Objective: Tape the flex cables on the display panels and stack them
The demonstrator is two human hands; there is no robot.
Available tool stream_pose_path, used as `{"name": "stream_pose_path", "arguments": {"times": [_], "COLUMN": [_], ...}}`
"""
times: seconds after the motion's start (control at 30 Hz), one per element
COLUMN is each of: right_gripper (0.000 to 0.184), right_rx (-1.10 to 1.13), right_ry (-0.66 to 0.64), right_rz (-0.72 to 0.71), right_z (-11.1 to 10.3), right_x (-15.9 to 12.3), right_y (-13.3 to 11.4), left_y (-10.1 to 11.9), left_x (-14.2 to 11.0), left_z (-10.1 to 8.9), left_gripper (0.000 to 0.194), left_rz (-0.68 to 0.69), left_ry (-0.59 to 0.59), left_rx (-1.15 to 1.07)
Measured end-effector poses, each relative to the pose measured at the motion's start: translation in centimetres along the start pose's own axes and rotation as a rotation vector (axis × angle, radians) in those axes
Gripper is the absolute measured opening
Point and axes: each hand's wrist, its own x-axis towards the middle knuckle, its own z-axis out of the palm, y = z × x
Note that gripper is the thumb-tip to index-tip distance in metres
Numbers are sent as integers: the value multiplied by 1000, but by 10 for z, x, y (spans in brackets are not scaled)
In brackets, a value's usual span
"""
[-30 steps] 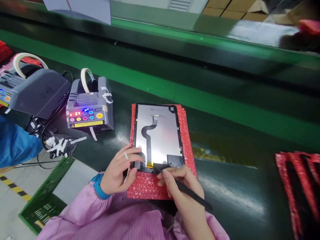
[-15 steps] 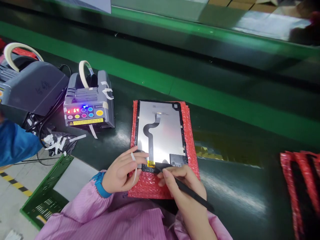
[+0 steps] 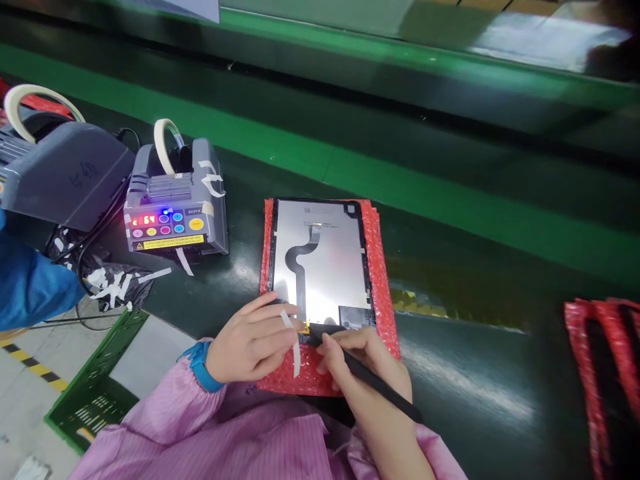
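While the right hand [image 3: 384, 361] pinches the tool [image 3: 380, 382] by the ribbon [image 3: 301, 287], a slip could nick it. The left hand [image 3: 245, 347] bends over the panel [image 3: 335, 267] on red wrap [image 3: 387, 320]; its tape [image 3: 297, 360], pinched or merely clinging, I can't tell, might stick astray.

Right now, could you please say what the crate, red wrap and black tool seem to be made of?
Crate: probably plastic, dull, given its slotted wall. Red wrap: likely plastic film, glossy, given its bubbles and glints. Black tool: matte, perhaps plastic or coated metal; its even black leaves that open.
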Motion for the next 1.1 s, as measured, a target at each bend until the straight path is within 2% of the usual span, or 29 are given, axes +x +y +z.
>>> {"name": "stream_pose_path", "arguments": {"times": [0.1,0.17,0.23,0.3,0.4,0.47,0.57,0.67,0.77,0.93,1.1], "right_gripper": [23,21,20,18,28,35,47,55,58,58,59], "right_rx": [45,140,171,119,84,104,145,198,173,176,185], "right_ry": [47,79,56,-62,-315,-394,-433,-494,-572,-679,-725], "right_rz": [17,-84,-204,-266,-289,-251,-128,-43,-21,-58,-96], "right_z": [-9,-19,-30,-38,-39,-35,-26,-18,-8,12,23], "right_x": [2,5,11,21,43,59,85,110,131,158,171], "right_y": [3,-3,-15,-31,-53,-60,-65,-67,-64,-50,-36], "left_y": [7,15,23,29,32,31,29,26,21,10,0], "left_x": [4,10,17,24,31,32,29,24,21,21,26], "left_z": [-4,-10,-17,-23,-26,-24,-21,-22,-26,-28,-20], "left_gripper": [64,55,53,56,56,55,58,61,60,50,56], "left_rz": [-67,-179,-284,-334,-341,-359,-411,-502,-589,-534,-476], "left_ry": [-27,14,50,29,-24,-27,16,93,121,34,-80], "left_rx": [-3,-33,-95,-186,-297,-337,-366,-258,-77,198,389]}}
